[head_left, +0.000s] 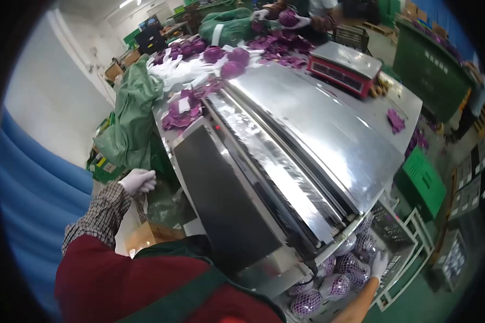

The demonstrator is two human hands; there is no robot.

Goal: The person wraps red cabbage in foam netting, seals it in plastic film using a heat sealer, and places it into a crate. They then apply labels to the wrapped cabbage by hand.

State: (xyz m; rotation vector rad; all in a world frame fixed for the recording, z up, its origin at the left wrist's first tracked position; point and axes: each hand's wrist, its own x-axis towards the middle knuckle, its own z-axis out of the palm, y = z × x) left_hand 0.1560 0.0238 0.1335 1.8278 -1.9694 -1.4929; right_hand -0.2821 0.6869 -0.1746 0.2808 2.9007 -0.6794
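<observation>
My left hand (139,181), in a white glove, is raised at the left of the bench with its fingers curled shut. Nothing shows in it; green sacking (126,121) lies just beyond. Down at the lower right, my gloved right hand (380,265) reaches into a grey crate (396,229), fingers extended beside a round purple-netted bundle (353,269). I cannot make out whether it touches the bundle. Several more netted bundles fill that crate. Between my hands stands a wrapping machine with a dark flat plate (221,188) and a strip of shiny film (275,167).
Red cabbages (233,69) and loose purple leaves (178,110) lie on the far bench, near a red-sided scale (342,67). Across the bench another person's gloved hands hold a cabbage (289,19). A green crate (421,183) and large green bin (428,70) stand right.
</observation>
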